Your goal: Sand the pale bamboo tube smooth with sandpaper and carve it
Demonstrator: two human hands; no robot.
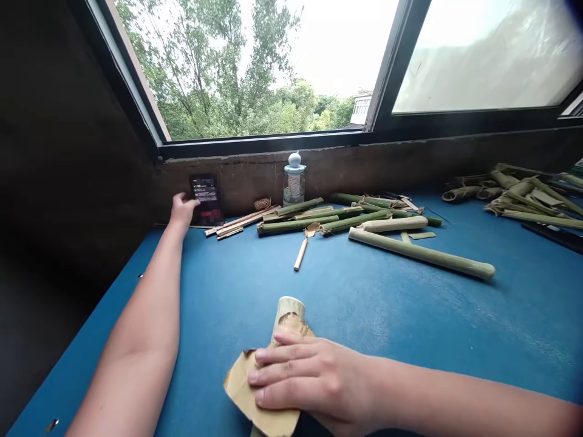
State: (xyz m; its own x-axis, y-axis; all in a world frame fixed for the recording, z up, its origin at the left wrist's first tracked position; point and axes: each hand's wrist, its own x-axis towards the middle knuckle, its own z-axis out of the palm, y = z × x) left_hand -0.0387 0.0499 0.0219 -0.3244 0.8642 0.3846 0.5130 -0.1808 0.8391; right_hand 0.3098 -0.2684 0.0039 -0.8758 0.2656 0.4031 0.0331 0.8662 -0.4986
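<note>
Left hand (pixel 182 209) open, touching phone (pixel 206 199), 11 o'clock; right hand (pixel 300 379) flat on bamboo section (pixel 288 308), 6 o'clock — probably light, stiff; grip bare end.

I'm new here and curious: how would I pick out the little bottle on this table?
Look below the big window, at the back edge of the blue table. The bottle stands against the wall, just behind the green bamboo sticks. It alone is upright and clear, with a pale blue knobbed cap.

At my twelve o'clock a small bottle (pixel 294 179) stands by green bamboo stalks (pixel 319 221); at two, a long pale stalk (pixel 421 253).
</note>
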